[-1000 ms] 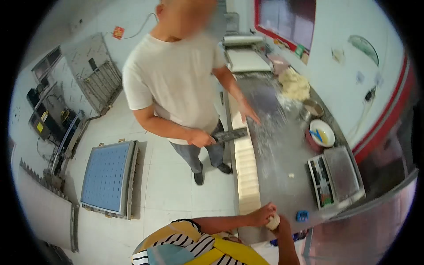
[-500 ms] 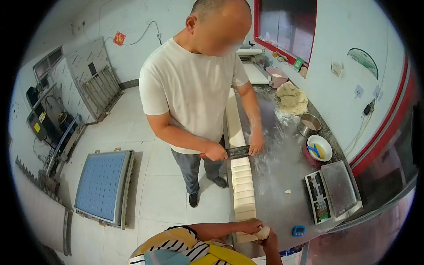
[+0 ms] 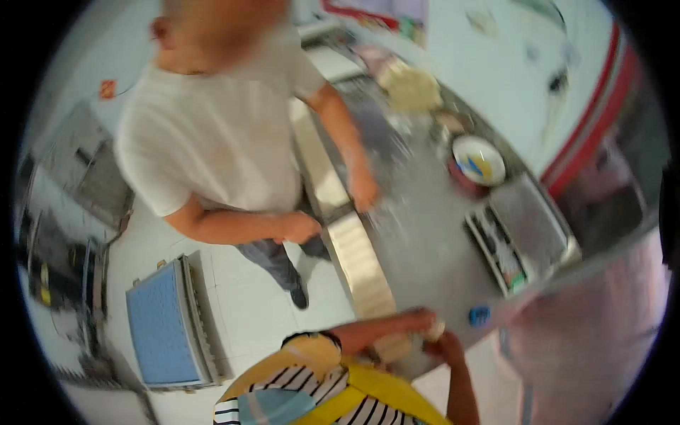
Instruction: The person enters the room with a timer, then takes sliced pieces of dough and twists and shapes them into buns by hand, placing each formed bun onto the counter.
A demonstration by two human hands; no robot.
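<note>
At the table's near end, my left hand (image 3: 419, 321) is closed on one side of a small pale dough piece (image 3: 437, 330). My right hand (image 3: 443, 348) grips the same piece from the other side, though blur softens the fingers. Beside my left forearm runs a long flat dough strip (image 3: 363, 269), scored crosswise into sections. Further up the strip, a co-worker's hand (image 3: 301, 227) holds a dark blade (image 3: 338, 214) across it, while their other hand (image 3: 365, 190) is at the blade's far end.
A scale (image 3: 528, 227) with a metal tray and a blue timer (image 3: 479, 315) stand to the right on the metal table (image 3: 418, 248). Behind them is a white bowl (image 3: 480, 159) with a blue item in it. A larger dough mass (image 3: 411, 86) lies further back.
The view has swung and blurred, shifting the co-worker and strip leftward in the picture. Both my hands still hold the dough piece. The co-worker's blade remains across the strip.
</note>
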